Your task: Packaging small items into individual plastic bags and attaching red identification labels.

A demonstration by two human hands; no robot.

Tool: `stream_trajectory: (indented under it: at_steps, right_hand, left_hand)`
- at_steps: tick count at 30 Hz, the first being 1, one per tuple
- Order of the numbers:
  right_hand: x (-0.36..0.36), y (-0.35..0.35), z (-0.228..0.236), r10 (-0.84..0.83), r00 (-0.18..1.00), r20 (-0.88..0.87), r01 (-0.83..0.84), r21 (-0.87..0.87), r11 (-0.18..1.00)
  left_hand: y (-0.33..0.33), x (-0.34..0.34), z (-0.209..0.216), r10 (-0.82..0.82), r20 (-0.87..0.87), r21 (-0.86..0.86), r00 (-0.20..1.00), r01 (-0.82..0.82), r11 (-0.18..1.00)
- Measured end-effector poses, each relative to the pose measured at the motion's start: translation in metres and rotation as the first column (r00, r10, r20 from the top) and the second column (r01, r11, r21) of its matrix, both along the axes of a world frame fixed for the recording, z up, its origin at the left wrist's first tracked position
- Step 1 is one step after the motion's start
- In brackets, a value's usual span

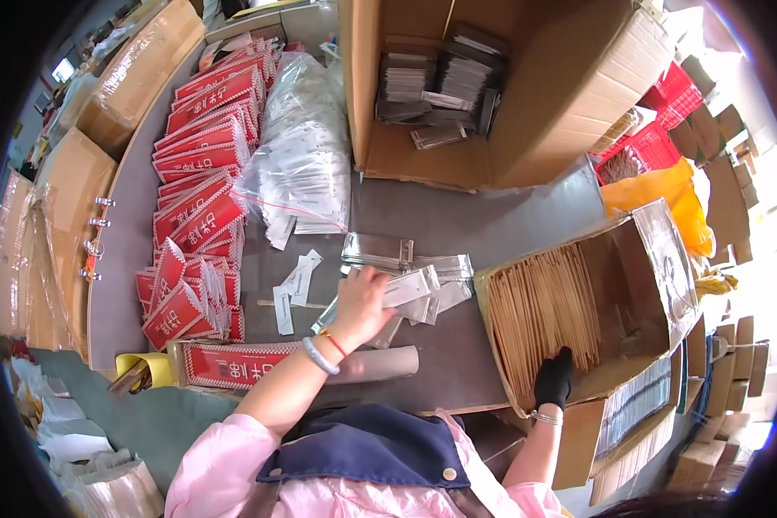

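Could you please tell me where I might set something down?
The grey tabletop shows bare between the tall carton and the stick box, with a smaller patch left of that box's near end. Crowded: red packets and a bulging bag at left, clear sleeves around the left hand.

We see the left hand [363,302] gripping a white packet [412,286], clear sleeves [377,249] just beyond its fingers; wooden sticks [537,302] in a cardboard box [622,298] stretch ahead of the gloved right hand [553,377] and its fingers.
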State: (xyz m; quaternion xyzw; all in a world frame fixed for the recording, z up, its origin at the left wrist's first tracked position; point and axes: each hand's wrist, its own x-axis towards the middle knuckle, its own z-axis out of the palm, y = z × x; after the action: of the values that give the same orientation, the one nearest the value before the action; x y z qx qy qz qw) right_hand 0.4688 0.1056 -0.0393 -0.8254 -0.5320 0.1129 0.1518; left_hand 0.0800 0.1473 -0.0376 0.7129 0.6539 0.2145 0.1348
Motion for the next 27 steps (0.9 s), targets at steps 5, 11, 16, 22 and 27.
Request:
stream_trajectory:
  at_steps: [5,11,16,22,27]
  right_hand:
    - [-0.022,0.007,0.020,-0.067,0.937,-0.344,0.131,0.167,0.977]
    - [-0.090,0.005,0.041,0.538,0.814,-0.217,-0.477,0.278,0.834]
    - [-0.124,0.013,0.047,0.620,0.730,-0.289,-0.563,0.260,0.784]
    - [-0.129,0.017,0.048,0.638,0.698,-0.326,-0.589,0.245,0.770]
    - [-0.142,0.010,0.032,0.760,0.564,-0.323,-0.748,0.191,0.636]
  left_hand:
    - [-0.012,-0.018,0.010,0.015,-0.021,0.007,1.000,-0.015,1.000]
    - [-0.055,-0.039,0.033,-0.081,0.070,-0.052,0.994,0.084,0.995]
    - [-0.078,-0.052,0.018,-0.019,0.078,-0.084,0.997,0.026,0.996]
    - [-0.079,-0.060,0.024,0.028,0.255,-0.040,0.967,-0.018,0.999]
    - [-0.113,-0.047,0.037,-0.044,0.045,-0.151,0.998,0.051,0.987]
